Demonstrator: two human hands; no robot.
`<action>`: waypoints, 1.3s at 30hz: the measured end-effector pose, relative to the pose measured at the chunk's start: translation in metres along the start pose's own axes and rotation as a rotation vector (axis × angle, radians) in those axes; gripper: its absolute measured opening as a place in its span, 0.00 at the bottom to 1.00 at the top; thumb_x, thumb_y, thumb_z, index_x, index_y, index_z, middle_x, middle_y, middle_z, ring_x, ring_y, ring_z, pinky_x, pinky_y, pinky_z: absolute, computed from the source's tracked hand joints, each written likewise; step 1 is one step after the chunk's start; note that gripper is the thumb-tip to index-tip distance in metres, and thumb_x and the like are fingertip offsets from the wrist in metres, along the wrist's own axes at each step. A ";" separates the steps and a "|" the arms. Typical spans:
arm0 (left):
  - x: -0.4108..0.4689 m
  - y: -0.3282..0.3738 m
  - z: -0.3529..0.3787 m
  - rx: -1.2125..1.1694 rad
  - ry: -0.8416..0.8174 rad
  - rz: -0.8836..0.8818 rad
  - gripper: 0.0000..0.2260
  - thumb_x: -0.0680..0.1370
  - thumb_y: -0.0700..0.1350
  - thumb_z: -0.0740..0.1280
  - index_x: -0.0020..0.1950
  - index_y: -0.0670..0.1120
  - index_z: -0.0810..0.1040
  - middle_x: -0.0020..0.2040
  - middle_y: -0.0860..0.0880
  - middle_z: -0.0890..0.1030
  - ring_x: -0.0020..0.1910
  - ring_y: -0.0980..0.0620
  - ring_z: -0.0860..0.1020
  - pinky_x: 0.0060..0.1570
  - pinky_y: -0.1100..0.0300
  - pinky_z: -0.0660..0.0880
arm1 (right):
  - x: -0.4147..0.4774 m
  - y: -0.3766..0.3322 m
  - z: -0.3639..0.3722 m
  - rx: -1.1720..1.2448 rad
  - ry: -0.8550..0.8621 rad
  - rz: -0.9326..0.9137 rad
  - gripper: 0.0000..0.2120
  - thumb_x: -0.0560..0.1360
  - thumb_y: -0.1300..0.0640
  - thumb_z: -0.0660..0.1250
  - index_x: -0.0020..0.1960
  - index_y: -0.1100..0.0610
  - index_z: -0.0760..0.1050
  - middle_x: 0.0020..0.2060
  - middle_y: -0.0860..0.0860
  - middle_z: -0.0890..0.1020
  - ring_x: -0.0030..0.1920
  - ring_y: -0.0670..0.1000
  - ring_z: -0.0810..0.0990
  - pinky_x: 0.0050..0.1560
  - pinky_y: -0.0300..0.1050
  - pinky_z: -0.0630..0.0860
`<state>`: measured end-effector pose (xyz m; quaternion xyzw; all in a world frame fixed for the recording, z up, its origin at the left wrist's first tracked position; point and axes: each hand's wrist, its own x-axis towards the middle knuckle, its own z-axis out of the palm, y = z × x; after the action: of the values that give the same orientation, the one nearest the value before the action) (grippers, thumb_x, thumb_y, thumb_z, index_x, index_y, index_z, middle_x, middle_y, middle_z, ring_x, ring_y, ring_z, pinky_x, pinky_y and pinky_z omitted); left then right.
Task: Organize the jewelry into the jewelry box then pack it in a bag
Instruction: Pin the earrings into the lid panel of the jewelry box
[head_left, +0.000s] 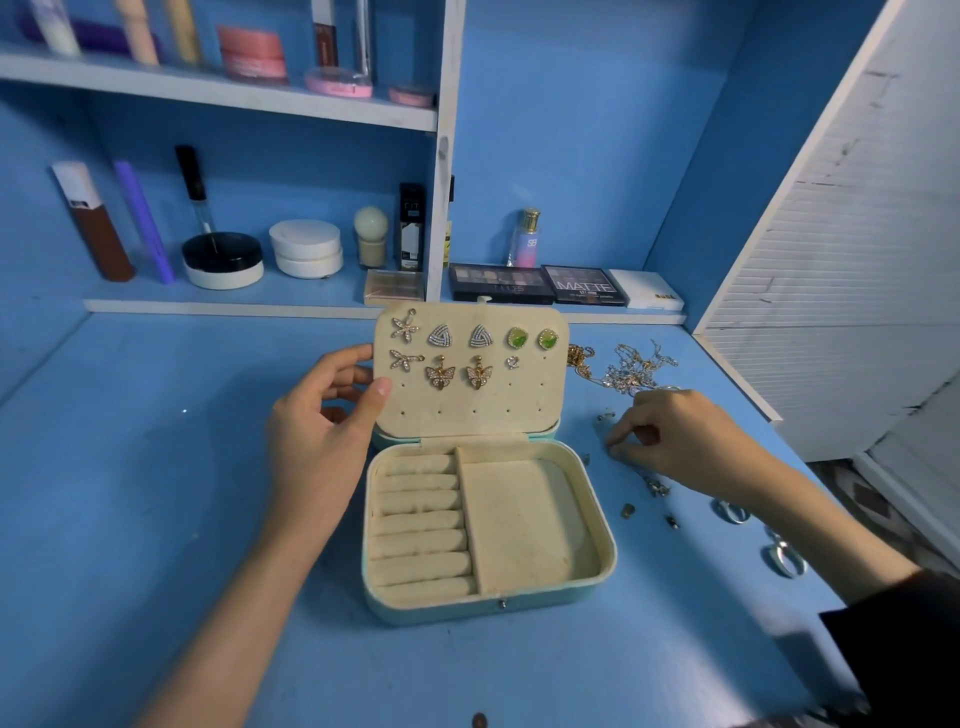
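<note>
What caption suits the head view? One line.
Left hand holds the jewelry box lid open; right hand picks at loose jewelry on the table.

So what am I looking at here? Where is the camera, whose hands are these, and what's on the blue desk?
There is no robot: one camera sits on a person's head, looking down at their own two hands. The left hand pinches the left edge of the lid of an open jewelry box, holding it open. Earrings are pinned in the lid; the box's ring rolls and its open compartment hold nothing. The right hand reaches with curled fingers to small pieces on the blue desk; whether it has one is hidden. Tangled gold chains and silver rings lie there too. Cosmetics stand on shelves behind.
</note>
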<state>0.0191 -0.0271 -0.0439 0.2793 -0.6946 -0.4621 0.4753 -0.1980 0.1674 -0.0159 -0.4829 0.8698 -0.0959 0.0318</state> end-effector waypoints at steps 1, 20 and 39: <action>0.000 0.000 0.000 -0.002 -0.002 0.001 0.14 0.75 0.38 0.70 0.49 0.58 0.77 0.42 0.59 0.80 0.39 0.65 0.76 0.40 0.73 0.72 | 0.000 -0.001 0.000 -0.026 -0.005 0.001 0.03 0.72 0.52 0.70 0.42 0.45 0.82 0.33 0.43 0.72 0.35 0.43 0.70 0.33 0.35 0.64; -0.002 0.007 -0.002 0.020 -0.010 -0.039 0.14 0.75 0.40 0.70 0.48 0.61 0.77 0.39 0.63 0.81 0.41 0.64 0.77 0.41 0.72 0.72 | 0.031 -0.076 -0.034 0.395 0.381 -0.372 0.02 0.78 0.61 0.62 0.48 0.57 0.73 0.49 0.51 0.80 0.47 0.44 0.74 0.49 0.29 0.67; -0.057 0.104 0.058 -1.257 -0.050 -1.017 0.10 0.79 0.39 0.59 0.55 0.41 0.78 0.59 0.43 0.81 0.62 0.48 0.75 0.67 0.50 0.67 | 0.000 -0.080 -0.045 0.322 0.314 -0.413 0.05 0.79 0.61 0.61 0.45 0.54 0.67 0.51 0.51 0.81 0.38 0.32 0.73 0.36 0.25 0.65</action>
<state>-0.0066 0.0857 0.0204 0.2312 -0.1036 -0.9319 0.2594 -0.1377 0.1319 0.0438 -0.6176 0.7212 -0.3103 -0.0471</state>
